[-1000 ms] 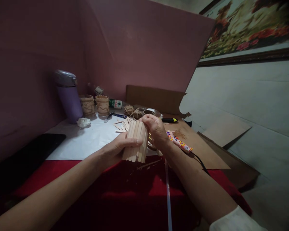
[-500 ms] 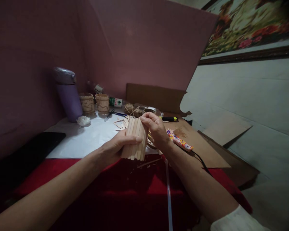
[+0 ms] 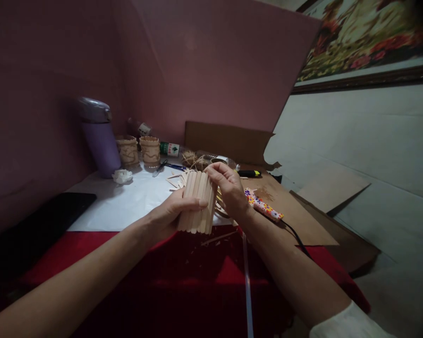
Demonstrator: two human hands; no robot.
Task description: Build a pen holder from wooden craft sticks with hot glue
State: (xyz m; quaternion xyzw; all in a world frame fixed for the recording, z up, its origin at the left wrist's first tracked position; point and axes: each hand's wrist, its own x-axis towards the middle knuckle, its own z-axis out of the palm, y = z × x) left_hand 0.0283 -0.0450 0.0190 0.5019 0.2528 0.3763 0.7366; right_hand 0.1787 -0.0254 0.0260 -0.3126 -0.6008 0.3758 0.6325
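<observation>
A cylinder of upright wooden craft sticks [image 3: 196,202], set side by side, is held above the table's front edge. My left hand [image 3: 169,209] wraps round its left side, the thumb lying across the front sticks. At the top right rim my right hand [image 3: 227,185] pinches the edge with thumb and forefinger; whether a loose stick is between those fingertips I cannot tell. Loose craft sticks [image 3: 176,180] lie in a heap behind the cylinder. Right of my right hand rests a glue gun with a flowered pattern [image 3: 264,206], its black cord running to the right.
Two decorated wooden-stick cups [image 3: 150,152] stand at the back left beside a purple flask [image 3: 100,145]. Scissors [image 3: 174,166], twine [image 3: 195,162], a plastic bottle [image 3: 171,149] and a black-and-yellow cutter [image 3: 249,173] lie behind. Cardboard [image 3: 303,223] covers the right side; a clear glue stick [image 3: 247,286] hangs at the front.
Almost nothing differs. My right hand has shifted very slightly at the rim of the stick cylinder, and both hands keep their hold.
</observation>
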